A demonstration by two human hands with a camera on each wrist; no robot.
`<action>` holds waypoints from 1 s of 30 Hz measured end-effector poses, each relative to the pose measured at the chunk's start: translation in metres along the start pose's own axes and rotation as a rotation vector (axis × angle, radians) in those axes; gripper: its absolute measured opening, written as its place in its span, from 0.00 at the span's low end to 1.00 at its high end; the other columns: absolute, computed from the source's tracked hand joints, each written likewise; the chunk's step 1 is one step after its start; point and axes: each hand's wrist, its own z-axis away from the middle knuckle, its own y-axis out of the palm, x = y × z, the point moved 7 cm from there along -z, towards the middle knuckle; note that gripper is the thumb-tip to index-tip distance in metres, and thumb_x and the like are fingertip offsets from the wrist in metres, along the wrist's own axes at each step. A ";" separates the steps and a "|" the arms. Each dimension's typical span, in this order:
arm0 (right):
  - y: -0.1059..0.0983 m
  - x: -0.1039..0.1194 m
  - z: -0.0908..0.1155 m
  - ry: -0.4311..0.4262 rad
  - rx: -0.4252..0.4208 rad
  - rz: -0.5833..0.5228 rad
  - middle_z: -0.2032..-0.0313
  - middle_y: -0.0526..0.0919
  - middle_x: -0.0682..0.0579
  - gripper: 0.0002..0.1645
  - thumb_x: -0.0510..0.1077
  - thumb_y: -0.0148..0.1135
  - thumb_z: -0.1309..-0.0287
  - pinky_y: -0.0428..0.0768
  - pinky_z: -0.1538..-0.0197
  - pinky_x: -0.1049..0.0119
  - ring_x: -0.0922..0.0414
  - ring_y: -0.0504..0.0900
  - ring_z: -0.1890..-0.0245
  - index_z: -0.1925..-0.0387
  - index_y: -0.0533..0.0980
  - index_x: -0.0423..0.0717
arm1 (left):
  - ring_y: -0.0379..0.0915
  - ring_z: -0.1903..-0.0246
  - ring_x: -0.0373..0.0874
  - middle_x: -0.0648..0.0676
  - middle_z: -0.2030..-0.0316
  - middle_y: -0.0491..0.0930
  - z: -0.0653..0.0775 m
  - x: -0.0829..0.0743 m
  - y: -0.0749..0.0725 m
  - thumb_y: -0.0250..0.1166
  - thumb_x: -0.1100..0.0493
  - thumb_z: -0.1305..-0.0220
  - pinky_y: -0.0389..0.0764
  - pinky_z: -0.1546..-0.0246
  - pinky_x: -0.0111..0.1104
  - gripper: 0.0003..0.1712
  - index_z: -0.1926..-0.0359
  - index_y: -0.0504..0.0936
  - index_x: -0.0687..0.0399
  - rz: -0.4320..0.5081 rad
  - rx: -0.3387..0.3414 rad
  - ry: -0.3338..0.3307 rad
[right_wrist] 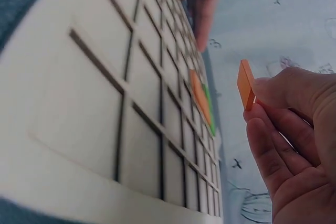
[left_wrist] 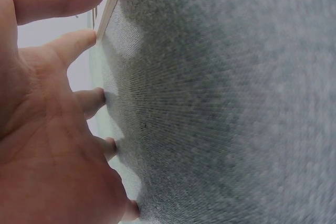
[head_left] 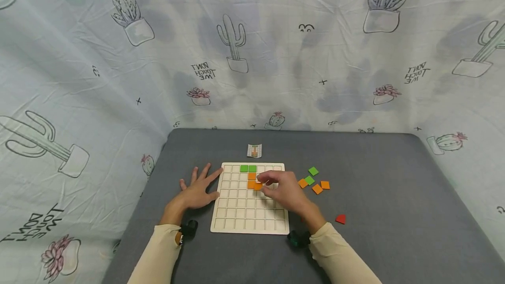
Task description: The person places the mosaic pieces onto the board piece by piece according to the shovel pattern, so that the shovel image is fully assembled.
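Note:
A light wooden grid board (head_left: pixel 232 225) lies on the grey table. Two green tiles (head_left: pixel 248 168) sit side by side in its top row, with orange tiles (head_left: pixel 251 176) below them. My right hand (head_left: pixel 285 191) is over the board's upper right, pinching an orange square tile (right_wrist: pixel 245 85) between thumb and fingertips; in the right wrist view this tile is raised off the board. With fingers spread, my left hand (head_left: pixel 197 193) rests at the board's left edge. In the left wrist view its thumb and index finger touch the board's edge (left_wrist: pixel 112 4).
Right of the board lie loose green tiles (head_left: pixel 313 171) and orange tiles (head_left: pixel 325 185). Nearer the front is a red piece (head_left: pixel 341 218). A small printed pattern card (head_left: pixel 254 150) lies behind the board. Patterned cloth (head_left: pixel 276 56) hangs around the table.

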 end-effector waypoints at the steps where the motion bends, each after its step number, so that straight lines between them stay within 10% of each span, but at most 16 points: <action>1: 0.003 0.000 0.000 0.008 0.004 0.001 0.52 0.94 0.49 0.18 0.31 0.76 0.38 0.91 0.46 0.55 0.53 0.92 0.54 0.47 0.90 0.42 | 0.19 0.15 0.78 0.63 0.10 0.39 0.001 -0.003 -0.001 0.67 0.49 0.24 0.19 0.33 0.86 0.46 0.12 0.58 0.31 0.006 0.005 -0.006; 9: 0.021 -0.005 -0.005 -0.027 0.033 -0.002 0.54 0.94 0.47 0.16 0.30 0.75 0.40 0.92 0.49 0.60 0.52 0.92 0.56 0.50 0.90 0.39 | 0.19 0.15 0.79 0.66 0.11 0.38 0.009 -0.022 -0.010 0.66 0.52 0.24 0.20 0.33 0.86 0.46 0.11 0.58 0.39 0.008 0.044 -0.026; 16: 0.030 -0.005 -0.006 -0.083 0.050 0.047 0.55 0.94 0.48 0.16 0.30 0.76 0.40 0.91 0.51 0.63 0.53 0.92 0.58 0.50 0.90 0.40 | 0.21 0.15 0.80 0.63 0.10 0.40 -0.002 0.002 0.001 0.66 0.49 0.24 0.19 0.35 0.88 0.46 0.12 0.57 0.26 0.002 -0.008 0.023; 30: 0.038 -0.002 -0.006 -0.064 0.090 0.149 0.51 0.94 0.49 0.17 0.32 0.76 0.37 0.91 0.45 0.59 0.54 0.92 0.49 0.47 0.90 0.42 | 0.20 0.15 0.77 0.64 0.11 0.40 -0.006 0.007 0.005 0.67 0.50 0.24 0.20 0.34 0.87 0.47 0.11 0.56 0.29 -0.016 -0.004 0.011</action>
